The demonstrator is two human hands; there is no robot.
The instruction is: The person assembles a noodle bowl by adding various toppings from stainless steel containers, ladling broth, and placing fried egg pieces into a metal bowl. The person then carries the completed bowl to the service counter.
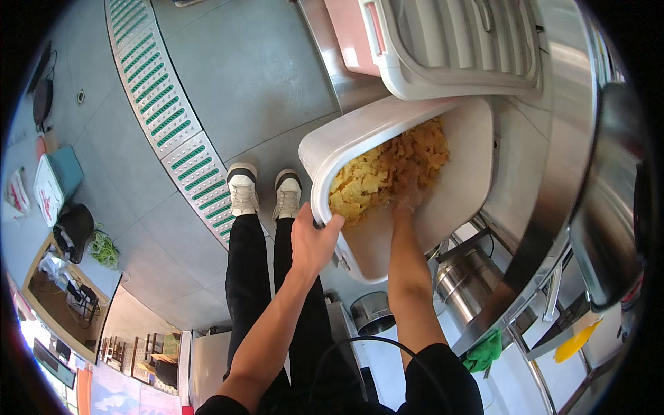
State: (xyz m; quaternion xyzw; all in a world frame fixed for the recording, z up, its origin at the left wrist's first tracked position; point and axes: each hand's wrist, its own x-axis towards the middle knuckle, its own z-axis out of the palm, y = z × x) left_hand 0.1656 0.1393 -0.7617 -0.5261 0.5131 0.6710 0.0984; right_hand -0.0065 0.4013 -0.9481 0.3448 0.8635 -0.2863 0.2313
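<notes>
A deep white plastic bin (474,149) stands tilted on the right side. My left hand (312,238) is closed round its near-left rim. Loose yellow pieces (360,181) lie along the bin's far-left inside, mixed with reddish-brown ones (422,149); their kind is unclear. My right hand (407,195) reaches down inside the bin and touches the brownish part of the heap. Something thin and clear, perhaps a glove, shows at its wrist. Its fingers are blurred and partly hidden, so I cannot see whether they hold anything.
Beyond the bin sits a pink-and-white lidded container (456,48). A steel counter edge (553,207) curves down the right. Below it are a steel pot (467,280) and a green cloth (484,351). A drain grate (162,111) crosses the floor left of my shoes (243,187).
</notes>
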